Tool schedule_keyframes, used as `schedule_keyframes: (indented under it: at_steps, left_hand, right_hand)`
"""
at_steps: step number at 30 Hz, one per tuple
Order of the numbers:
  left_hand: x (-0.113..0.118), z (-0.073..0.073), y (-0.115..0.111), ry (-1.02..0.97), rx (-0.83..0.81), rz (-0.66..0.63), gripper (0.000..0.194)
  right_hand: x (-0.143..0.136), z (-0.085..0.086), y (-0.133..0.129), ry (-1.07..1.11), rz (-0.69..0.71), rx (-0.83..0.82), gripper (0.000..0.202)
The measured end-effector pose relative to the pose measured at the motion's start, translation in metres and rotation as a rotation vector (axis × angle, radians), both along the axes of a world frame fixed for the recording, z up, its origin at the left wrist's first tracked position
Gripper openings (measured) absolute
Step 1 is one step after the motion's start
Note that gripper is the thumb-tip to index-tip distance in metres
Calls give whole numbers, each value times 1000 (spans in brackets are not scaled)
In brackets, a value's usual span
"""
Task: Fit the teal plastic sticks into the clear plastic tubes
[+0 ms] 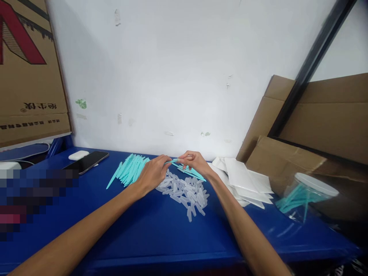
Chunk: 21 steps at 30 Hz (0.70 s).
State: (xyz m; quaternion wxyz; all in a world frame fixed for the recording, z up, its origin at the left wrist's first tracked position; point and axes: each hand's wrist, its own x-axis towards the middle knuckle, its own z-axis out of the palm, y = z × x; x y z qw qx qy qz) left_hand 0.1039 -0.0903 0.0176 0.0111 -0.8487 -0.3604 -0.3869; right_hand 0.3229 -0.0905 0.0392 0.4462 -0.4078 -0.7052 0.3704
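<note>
Left hand (155, 171) and right hand (195, 162), both nearly closed, pinch a slim turquoise stick (174, 161)! It's bright, partly hidden.

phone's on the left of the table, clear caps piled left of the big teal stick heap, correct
Not quite: the clear caps are piled right of the big teal stick heap, as the head view shows. The phone is on the left of the table.

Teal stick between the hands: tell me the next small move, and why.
Probably free the right hand while the left hand holds the teal stick: both seem to pinch it, and loose clear pieces lie close by, within easy reach.
</note>
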Motion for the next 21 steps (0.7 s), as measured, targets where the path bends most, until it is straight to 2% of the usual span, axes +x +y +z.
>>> schedule_keyframes:
  at_steps: [4,8,12,15,17,19,21]
  left_hand:
    - [2,1,-1,-43,-27,-5,24]
    - [9,3,-5,-98,-63,-17,23]
    - [11,5,-9,-42,-89,42,27]
    - [8,8,-8,26,-81,131,31]
    - [5,9,-4,74,-54,201,30]
    - [1,10,0,166,-27,273,29]
    - [-4,10,5,288,-37,341,29]
  right_hand:
    - [-4,-2,3,81,6,12,37]
    - [-20,-12,6,204,15,-10,40]
    - [-33,-20,10,285,-15,9,42]
    - [-27,-18,13,334,-145,61,46]
    - [-17,-14,13,288,-259,118,46]
    - [-6,-9,12,113,-400,237,43]
    - [4,-5,8,-173,-576,391,40]
